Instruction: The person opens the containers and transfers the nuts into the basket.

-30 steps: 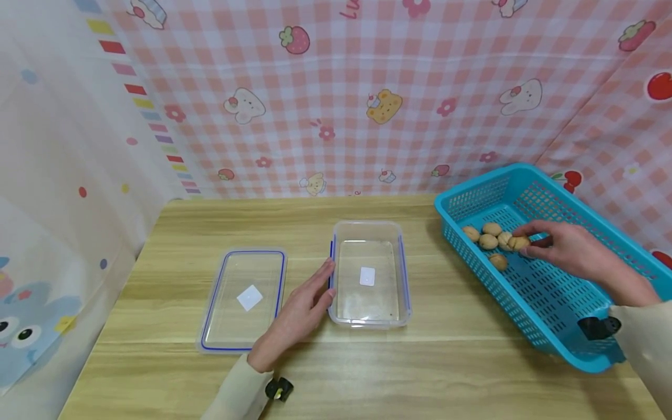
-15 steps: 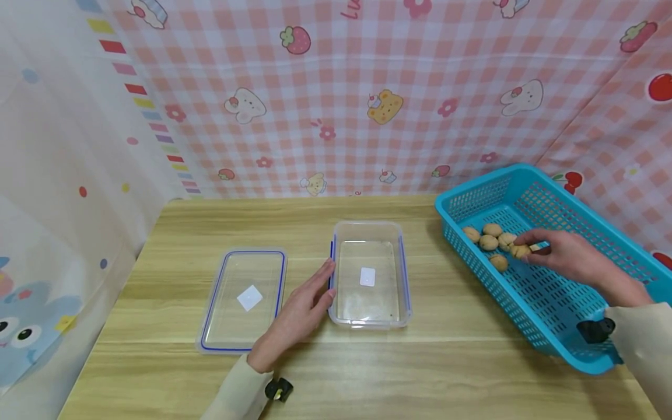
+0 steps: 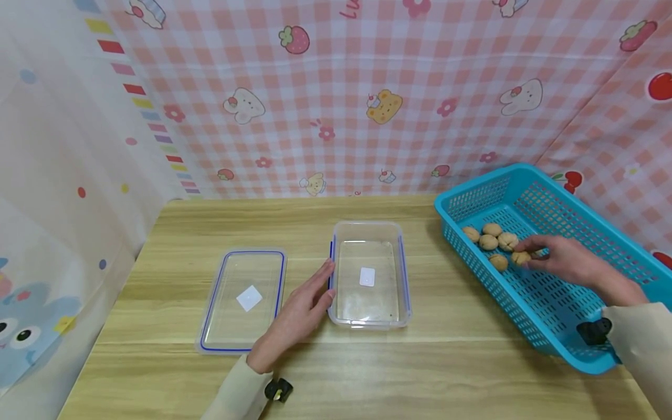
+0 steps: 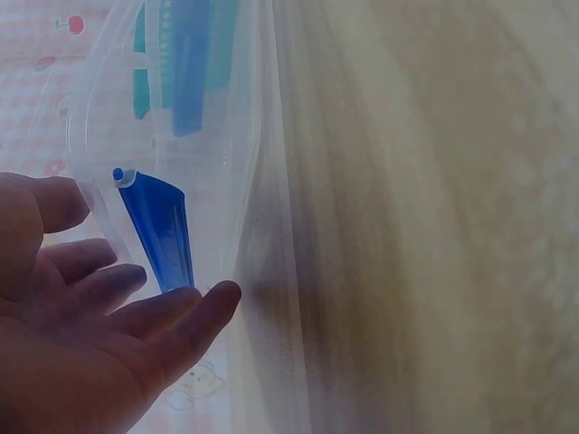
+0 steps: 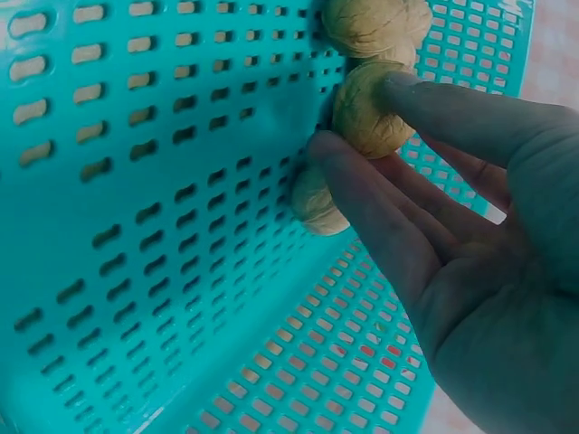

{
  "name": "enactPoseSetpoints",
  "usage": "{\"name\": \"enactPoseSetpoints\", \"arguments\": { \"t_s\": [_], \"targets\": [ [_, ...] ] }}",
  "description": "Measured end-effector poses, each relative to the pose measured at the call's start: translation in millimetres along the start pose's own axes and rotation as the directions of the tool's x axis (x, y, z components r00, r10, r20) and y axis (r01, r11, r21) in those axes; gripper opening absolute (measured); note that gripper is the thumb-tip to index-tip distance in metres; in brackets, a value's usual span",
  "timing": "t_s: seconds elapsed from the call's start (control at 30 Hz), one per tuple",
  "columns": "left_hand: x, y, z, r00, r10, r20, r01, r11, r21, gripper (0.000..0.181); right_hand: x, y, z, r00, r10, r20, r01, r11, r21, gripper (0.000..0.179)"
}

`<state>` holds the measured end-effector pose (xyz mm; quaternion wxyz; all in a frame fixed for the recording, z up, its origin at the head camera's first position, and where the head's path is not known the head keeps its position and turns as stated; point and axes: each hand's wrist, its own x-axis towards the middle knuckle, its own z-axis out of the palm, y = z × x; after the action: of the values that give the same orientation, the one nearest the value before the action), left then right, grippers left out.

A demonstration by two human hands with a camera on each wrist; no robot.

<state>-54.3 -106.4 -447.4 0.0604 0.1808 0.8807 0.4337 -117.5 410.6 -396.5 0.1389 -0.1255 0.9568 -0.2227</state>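
In the blue basket [image 3: 564, 326] at the right, my right hand [image 3: 567, 259] pinches a walnut [image 5: 366, 113] between thumb and fingertips, low over the perforated floor. Several other walnuts [image 3: 488, 242] lie grouped just beyond and to the left of it. My left hand [image 3: 299, 309] has its fingers extended, with fingertips at the left wall of a clear plastic container [image 3: 367, 312]. A blue clip strip [image 4: 163, 226] on that container shows beside the fingers in the left wrist view.
A clear lid [image 3: 231, 324] with a blue seal lies left of the container on the wooden table [image 3: 367, 373], partly overlapped by my left wrist. White square labels mark both lid and container. A pink checked cloth [image 3: 336, 116] hangs behind the table.
My right hand has shifted slightly toward the near side of the basket with the walnut, which now sits apart from the walnut it was beside. The left hand stays put.
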Motion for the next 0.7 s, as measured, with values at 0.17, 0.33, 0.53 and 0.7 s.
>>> {"name": "enactPoseSetpoints", "arguments": {
  "t_s": [0.17, 0.33, 0.53, 0.7],
  "targets": [
    [0.2, -0.1, -0.4, 1.0, -0.01, 0.007, 0.01, 1.0, 0.004, 0.055, 1.4, 4.3, 1.7, 1.0, -0.014, 0.002, 0.014, 0.999, -0.038, 0.034],
    [0.1, -1.3, 0.5, 1.0, 0.001, -0.003, -0.001, 1.0, 0.021, 0.054, 3.8, 6.7, 3.9, 1.0, -0.009, 0.01, 0.01, 0.998, -0.055, 0.034],
    [-0.7, -1.1, 1.0, 1.0, 0.002, -0.009, -0.002, 1.0, 0.024, 0.055, 5.2, 8.3, 5.9, 1.0, -0.009, 0.028, 0.011, 0.999, -0.045, 0.035],
    [-0.2, -1.5, 1.2, 1.0, 0.002, -0.006, -0.002, 1.0, 0.021, 0.054, 6.9, 9.1, 7.5, 0.999, -0.014, 0.033, 0.016, 0.998, -0.063, 0.034]
  ]
}}
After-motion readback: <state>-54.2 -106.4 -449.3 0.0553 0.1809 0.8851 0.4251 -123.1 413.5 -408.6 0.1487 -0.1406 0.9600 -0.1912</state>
